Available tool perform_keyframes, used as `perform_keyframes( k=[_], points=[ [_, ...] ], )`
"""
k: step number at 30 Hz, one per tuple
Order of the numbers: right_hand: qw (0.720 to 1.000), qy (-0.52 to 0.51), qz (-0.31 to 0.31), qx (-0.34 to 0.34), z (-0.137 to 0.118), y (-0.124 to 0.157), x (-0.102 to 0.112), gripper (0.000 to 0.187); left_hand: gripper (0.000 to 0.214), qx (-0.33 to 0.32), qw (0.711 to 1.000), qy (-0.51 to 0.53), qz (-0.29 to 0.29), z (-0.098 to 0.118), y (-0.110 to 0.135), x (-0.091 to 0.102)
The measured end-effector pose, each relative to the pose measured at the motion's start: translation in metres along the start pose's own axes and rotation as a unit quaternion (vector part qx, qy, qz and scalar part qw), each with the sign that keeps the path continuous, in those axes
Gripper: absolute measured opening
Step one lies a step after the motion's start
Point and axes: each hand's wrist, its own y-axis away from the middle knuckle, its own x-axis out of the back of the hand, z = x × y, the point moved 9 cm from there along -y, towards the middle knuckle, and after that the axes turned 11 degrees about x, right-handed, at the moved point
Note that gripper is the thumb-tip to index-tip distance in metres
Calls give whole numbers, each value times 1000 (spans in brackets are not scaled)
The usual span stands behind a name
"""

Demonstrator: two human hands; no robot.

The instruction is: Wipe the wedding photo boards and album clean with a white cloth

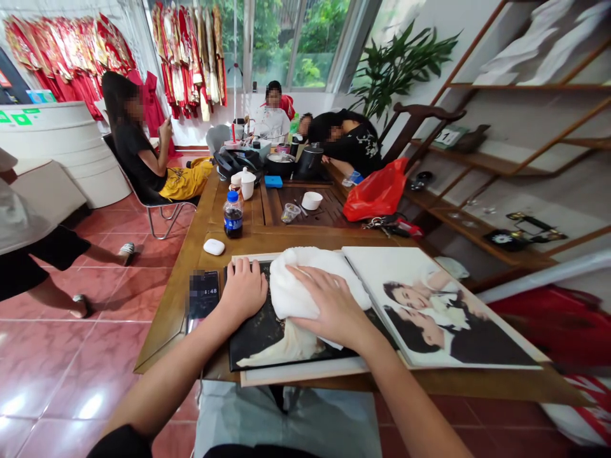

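Note:
A photo panel point(248, 346) with a dark picture showing a pale gown lies before me on a pale board point(305, 372). Across its upper part is a bunched white cloth point(291, 289). My right hand point(329, 305) grips this cloth from above, fingers spread over it and thumb along its near edge. On the panel's upper left corner rests my left hand point(245, 289), empty, its fingers stretched toward the far edge. Directly right of the panel lies a second photo panel point(482, 346), a portrait of two people. Cloth and hands hide part of the dark picture.
A phone point(204, 296), a white earbud case point(214, 247) and a blue-capped bottle point(233, 216) stand left on the wooden table point(167, 324). Farther back are a white bowl point(312, 201) and a red plastic bag point(377, 191). Several people are around the table; someone stands at left.

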Motion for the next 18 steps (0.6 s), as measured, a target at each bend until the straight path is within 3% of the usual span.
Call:
perform_keyframes(
  k=[4, 11, 14, 18],
  points=[
    [1000, -6, -1, -5, 15, 9, 2, 81, 33, 4, 1000, 1, 0, 0, 0, 1],
    [997, 21, 30, -74, 58, 30, 9, 72, 32, 5, 1000, 9, -5, -1, 0, 2],
    [996, 28, 27, -77, 58, 28, 9, 72, 33, 5, 1000, 5, -8, 0, 0, 1],
    [999, 23, 18, -42, 38, 14, 5, 77, 34, 3, 1000, 0, -6, 0, 0, 1]
  ],
)
